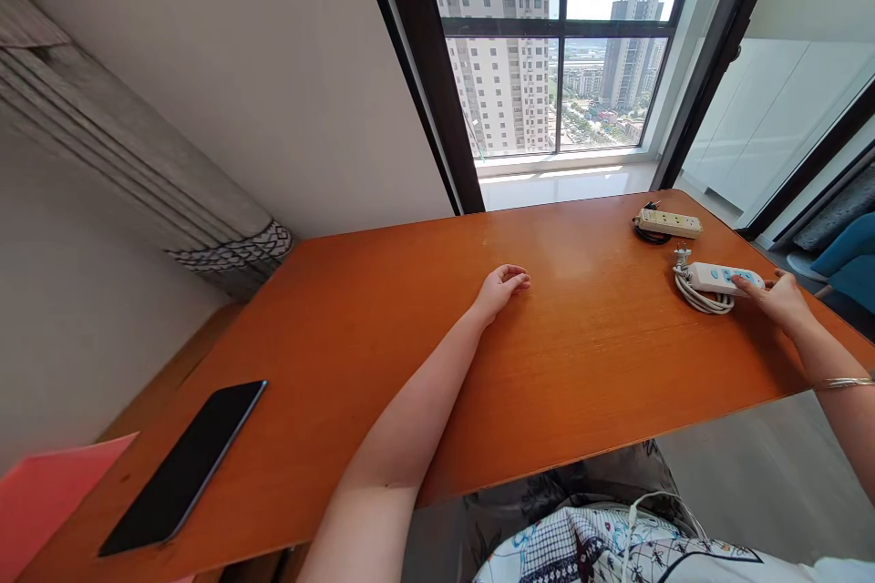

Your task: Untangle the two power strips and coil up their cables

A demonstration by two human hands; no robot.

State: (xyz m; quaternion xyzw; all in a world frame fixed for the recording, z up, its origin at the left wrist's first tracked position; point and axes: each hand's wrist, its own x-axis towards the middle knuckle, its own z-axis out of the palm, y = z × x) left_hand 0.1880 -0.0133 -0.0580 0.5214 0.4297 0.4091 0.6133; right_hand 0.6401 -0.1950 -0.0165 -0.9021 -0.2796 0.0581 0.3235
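Note:
My right hand (783, 301) grips the right end of a white power strip (723, 278) with blue-marked sockets, thumb on top. Its white cord (704, 299) lies coiled at the strip's left end, with the plug (682, 257) just above. Behind it sits a second, cream-coloured power strip (670, 223) with a black cord, touched by neither hand. My left hand (502, 290) rests near the middle of the wooden table (355, 310), fingers loosely bent and a little apart, holding nothing that I can see.
A dark-screened tablet (188, 465) lies on the table's left part. Beyond the far edge stands a window (561, 64) with a white sill. A tied grey curtain (232, 241) hangs at the left, a blue chair (848, 255) is at the right, and a pink object (55, 492) sits lower left.

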